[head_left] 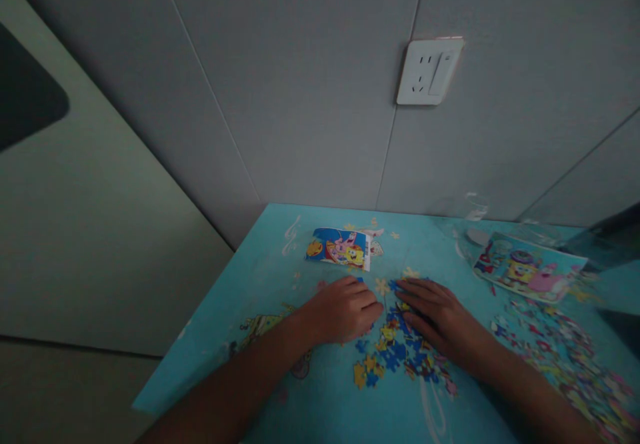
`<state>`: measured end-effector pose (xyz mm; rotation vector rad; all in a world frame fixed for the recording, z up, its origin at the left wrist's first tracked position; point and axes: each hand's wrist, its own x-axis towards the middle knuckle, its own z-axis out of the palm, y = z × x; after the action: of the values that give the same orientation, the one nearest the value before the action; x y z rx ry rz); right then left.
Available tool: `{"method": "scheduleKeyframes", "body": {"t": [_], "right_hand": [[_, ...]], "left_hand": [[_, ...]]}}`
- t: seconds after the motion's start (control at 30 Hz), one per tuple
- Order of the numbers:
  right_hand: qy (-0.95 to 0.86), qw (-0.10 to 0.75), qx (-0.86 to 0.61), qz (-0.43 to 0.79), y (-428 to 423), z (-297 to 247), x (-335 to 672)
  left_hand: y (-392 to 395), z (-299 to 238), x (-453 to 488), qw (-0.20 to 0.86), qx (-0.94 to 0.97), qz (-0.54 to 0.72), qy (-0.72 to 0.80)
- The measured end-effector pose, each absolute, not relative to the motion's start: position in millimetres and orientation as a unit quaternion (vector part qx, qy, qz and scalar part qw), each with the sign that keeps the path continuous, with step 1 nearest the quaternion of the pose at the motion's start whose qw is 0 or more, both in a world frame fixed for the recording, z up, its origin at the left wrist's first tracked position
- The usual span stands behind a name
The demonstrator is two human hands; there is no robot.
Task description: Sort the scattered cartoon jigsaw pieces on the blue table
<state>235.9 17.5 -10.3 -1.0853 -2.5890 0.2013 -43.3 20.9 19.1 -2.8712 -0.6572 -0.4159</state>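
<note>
Loose blue and yellow jigsaw puzzle pieces [397, 351] lie in a pile on the light-blue tabletop. My left hand [347, 311] rests at the pile's left side with its fingers curled closed; whatever they hold, if anything, is hidden. Bits of blue show at its edges. Over the right part of the pile, my right hand [437, 314] is spread palm down, its fingers stretched out and touching pieces. Just beyond my hands lies a small picture card [340, 247] with cartoon figures on blue.
Another cartoon picture sheet [530, 267] lies at the right. Many more mixed-colour puzzle pieces [575, 351] spread in front of it. A clear container [475, 207] and a whitish disc [477, 236] are near the wall, below a socket [430, 71]. The table [200, 357] ends at the left.
</note>
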Motion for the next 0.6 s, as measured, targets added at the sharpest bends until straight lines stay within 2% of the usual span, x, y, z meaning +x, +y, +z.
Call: {"method": "scheduleKeyframes", "body": {"t": [0.23, 0.47, 0.6], "right_hand": [[-0.899, 0.184, -0.389, 0.082, 17, -9, 234], [-0.907, 0.165, -0.375, 0.099, 12, 6, 231], [-0.872, 0.214, -0.43, 0.092, 15, 21, 239]], "left_hand": [[20, 9, -41, 0.082, -0.925, -0.144, -0.341], [19, 9, -41, 0.064, -0.922, -0.143, -0.355], [19, 13, -42, 0.053, -0.925, -0.14, -0.349]]}}
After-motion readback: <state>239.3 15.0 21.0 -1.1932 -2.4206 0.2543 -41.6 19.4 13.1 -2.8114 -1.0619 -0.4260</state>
